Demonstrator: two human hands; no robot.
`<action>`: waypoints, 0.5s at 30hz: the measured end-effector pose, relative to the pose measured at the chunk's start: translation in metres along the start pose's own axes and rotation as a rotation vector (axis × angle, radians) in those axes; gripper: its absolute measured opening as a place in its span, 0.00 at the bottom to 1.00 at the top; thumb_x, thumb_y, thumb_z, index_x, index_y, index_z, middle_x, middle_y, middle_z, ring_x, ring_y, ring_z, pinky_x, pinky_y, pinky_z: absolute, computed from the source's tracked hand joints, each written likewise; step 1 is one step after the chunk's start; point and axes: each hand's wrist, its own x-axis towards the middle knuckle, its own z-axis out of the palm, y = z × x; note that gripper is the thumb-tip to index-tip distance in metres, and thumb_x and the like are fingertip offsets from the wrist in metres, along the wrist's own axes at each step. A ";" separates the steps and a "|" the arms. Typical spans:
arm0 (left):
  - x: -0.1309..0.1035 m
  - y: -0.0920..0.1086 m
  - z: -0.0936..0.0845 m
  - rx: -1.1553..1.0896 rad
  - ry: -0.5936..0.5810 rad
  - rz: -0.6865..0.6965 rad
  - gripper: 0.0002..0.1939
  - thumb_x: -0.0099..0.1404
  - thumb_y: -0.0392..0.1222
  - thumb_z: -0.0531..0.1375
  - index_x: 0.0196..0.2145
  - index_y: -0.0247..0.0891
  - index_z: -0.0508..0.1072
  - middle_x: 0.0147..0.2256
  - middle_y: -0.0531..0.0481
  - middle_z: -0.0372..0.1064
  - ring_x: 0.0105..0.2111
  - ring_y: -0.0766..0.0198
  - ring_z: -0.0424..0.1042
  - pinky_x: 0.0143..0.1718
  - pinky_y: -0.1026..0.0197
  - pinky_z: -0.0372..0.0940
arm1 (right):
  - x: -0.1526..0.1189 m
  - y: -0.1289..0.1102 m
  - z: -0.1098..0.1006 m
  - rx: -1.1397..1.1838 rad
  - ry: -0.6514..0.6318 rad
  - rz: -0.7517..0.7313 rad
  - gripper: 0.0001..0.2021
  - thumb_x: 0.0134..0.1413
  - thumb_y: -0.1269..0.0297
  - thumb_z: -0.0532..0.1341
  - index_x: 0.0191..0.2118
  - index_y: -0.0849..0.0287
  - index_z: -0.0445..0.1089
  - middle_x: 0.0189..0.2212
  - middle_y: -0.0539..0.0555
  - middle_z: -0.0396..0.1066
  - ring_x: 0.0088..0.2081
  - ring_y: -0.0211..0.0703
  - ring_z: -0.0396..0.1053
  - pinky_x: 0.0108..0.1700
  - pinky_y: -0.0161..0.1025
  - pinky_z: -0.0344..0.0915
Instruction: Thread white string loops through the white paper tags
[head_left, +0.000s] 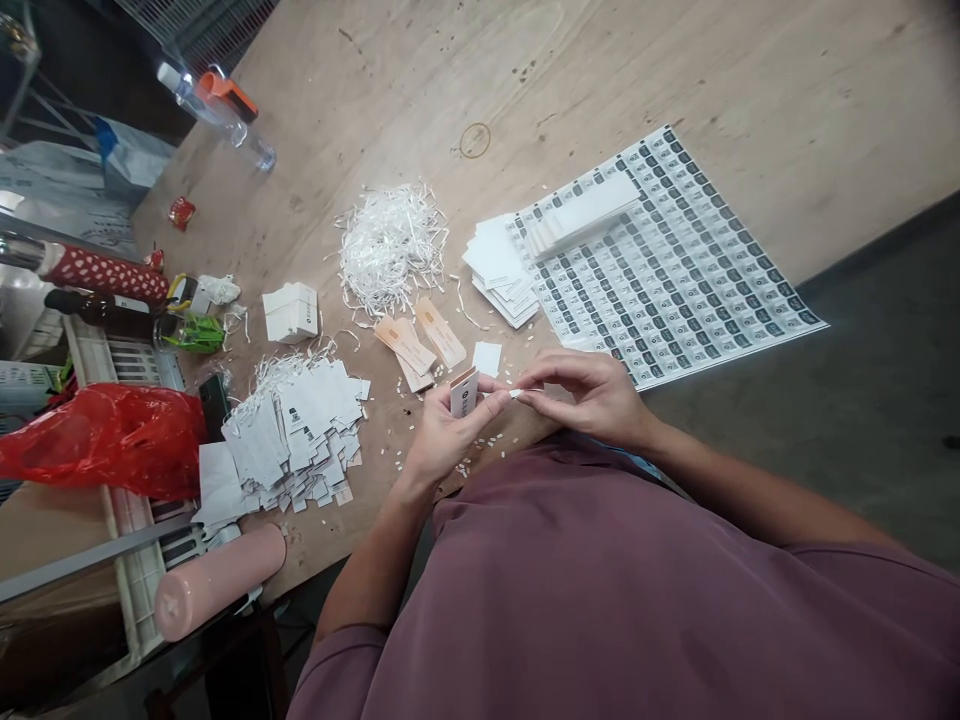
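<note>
Near the table's front edge, my left hand (442, 430) is closed around a few upright hang tags (464, 394), white with dark print on the side facing me and a brownish edge. Its thumb and forefinger reach toward a small white piece (514, 393). My right hand (592, 398) meets it there, thumb and fingertips pinched on the same piece; its exact kind is too small to make out. Just beyond the hands lie a blank white card (487, 358) and orange-and-white printed cards (409, 345). Tiny white bits are scattered around my left hand.
A heap of white strings (391, 245) lies farther back. Printed sheets (675, 270) carry a row of white cards (585, 215) at right. Left are piled tags (307, 430), a card stack (290, 312), a red plastic bag (105, 440), a pink bottle (221, 580) and a clear bottle (225, 120).
</note>
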 end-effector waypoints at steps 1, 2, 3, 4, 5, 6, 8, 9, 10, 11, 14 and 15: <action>0.000 0.001 0.000 0.010 0.001 -0.003 0.17 0.58 0.54 0.70 0.30 0.36 0.78 0.27 0.53 0.68 0.24 0.71 0.59 0.26 0.64 0.55 | 0.000 0.000 0.000 -0.008 0.000 -0.019 0.02 0.57 0.68 0.67 0.34 0.58 0.78 0.27 0.52 0.75 0.29 0.39 0.71 0.33 0.38 0.69; 0.000 0.001 0.000 0.013 0.002 -0.012 0.17 0.58 0.54 0.70 0.30 0.36 0.78 0.25 0.54 0.67 0.23 0.72 0.58 0.26 0.64 0.54 | -0.001 0.000 0.000 -0.012 0.001 -0.036 0.02 0.57 0.68 0.67 0.35 0.58 0.78 0.27 0.52 0.75 0.29 0.39 0.70 0.32 0.38 0.69; 0.000 0.001 0.000 0.013 0.005 -0.026 0.18 0.58 0.55 0.69 0.29 0.35 0.77 0.24 0.54 0.65 0.23 0.72 0.57 0.25 0.64 0.53 | -0.001 0.001 0.000 -0.016 0.004 -0.050 0.01 0.57 0.68 0.66 0.35 0.58 0.77 0.27 0.52 0.75 0.28 0.39 0.70 0.32 0.38 0.68; 0.000 0.002 0.000 0.011 0.011 -0.041 0.18 0.58 0.55 0.69 0.28 0.35 0.76 0.23 0.55 0.64 0.22 0.72 0.57 0.24 0.65 0.52 | -0.001 0.002 0.000 -0.023 0.009 -0.059 0.01 0.57 0.69 0.66 0.35 0.58 0.77 0.27 0.52 0.74 0.28 0.39 0.70 0.32 0.38 0.68; 0.000 0.002 -0.001 0.009 0.018 -0.056 0.19 0.58 0.56 0.69 0.28 0.35 0.76 0.22 0.55 0.64 0.22 0.72 0.56 0.23 0.65 0.52 | -0.001 0.002 -0.001 -0.031 0.018 -0.066 0.01 0.57 0.69 0.66 0.35 0.58 0.77 0.27 0.52 0.74 0.29 0.39 0.70 0.32 0.38 0.68; -0.001 0.001 -0.003 0.009 0.022 -0.072 0.19 0.58 0.56 0.69 0.27 0.35 0.75 0.22 0.55 0.64 0.21 0.72 0.56 0.23 0.65 0.51 | -0.001 0.004 -0.001 -0.040 0.029 -0.070 0.02 0.56 0.70 0.66 0.35 0.58 0.77 0.27 0.52 0.74 0.29 0.39 0.70 0.32 0.38 0.68; -0.003 0.000 -0.008 0.010 0.028 -0.102 0.20 0.58 0.56 0.69 0.27 0.35 0.75 0.22 0.55 0.64 0.21 0.73 0.55 0.22 0.65 0.51 | -0.002 0.006 -0.004 -0.055 0.055 -0.071 0.02 0.55 0.71 0.67 0.36 0.58 0.77 0.27 0.52 0.73 0.29 0.39 0.70 0.32 0.39 0.68; -0.005 -0.001 -0.012 0.013 0.034 -0.116 0.20 0.58 0.56 0.69 0.27 0.35 0.76 0.22 0.55 0.65 0.20 0.73 0.55 0.22 0.65 0.51 | -0.002 0.007 -0.006 -0.058 0.069 -0.069 0.03 0.55 0.71 0.67 0.36 0.58 0.77 0.27 0.52 0.73 0.29 0.39 0.70 0.32 0.39 0.68; -0.006 -0.003 -0.016 0.015 0.044 -0.131 0.19 0.58 0.56 0.70 0.28 0.35 0.76 0.22 0.54 0.65 0.20 0.73 0.55 0.22 0.66 0.51 | -0.002 0.009 -0.008 -0.059 0.081 -0.067 0.03 0.55 0.71 0.67 0.36 0.57 0.77 0.27 0.52 0.73 0.28 0.39 0.70 0.32 0.39 0.68; -0.008 -0.005 -0.020 0.013 0.059 -0.147 0.19 0.57 0.56 0.70 0.28 0.34 0.76 0.22 0.54 0.66 0.20 0.73 0.56 0.22 0.66 0.51 | -0.002 0.010 -0.009 -0.057 0.091 -0.064 0.03 0.55 0.71 0.67 0.35 0.57 0.77 0.27 0.52 0.73 0.28 0.39 0.70 0.32 0.40 0.68; -0.011 -0.013 -0.033 -0.008 0.120 -0.169 0.19 0.55 0.55 0.71 0.29 0.35 0.77 0.25 0.53 0.69 0.21 0.74 0.57 0.22 0.67 0.52 | -0.002 0.012 -0.014 -0.043 0.114 -0.053 0.02 0.55 0.71 0.67 0.35 0.58 0.77 0.27 0.52 0.73 0.28 0.39 0.70 0.32 0.40 0.67; -0.012 -0.015 -0.037 -0.009 0.132 -0.172 0.19 0.55 0.54 0.72 0.29 0.35 0.77 0.25 0.53 0.70 0.21 0.74 0.57 0.21 0.68 0.51 | -0.002 0.013 -0.015 -0.039 0.118 -0.048 0.02 0.55 0.71 0.67 0.34 0.58 0.76 0.27 0.52 0.73 0.28 0.39 0.69 0.32 0.40 0.67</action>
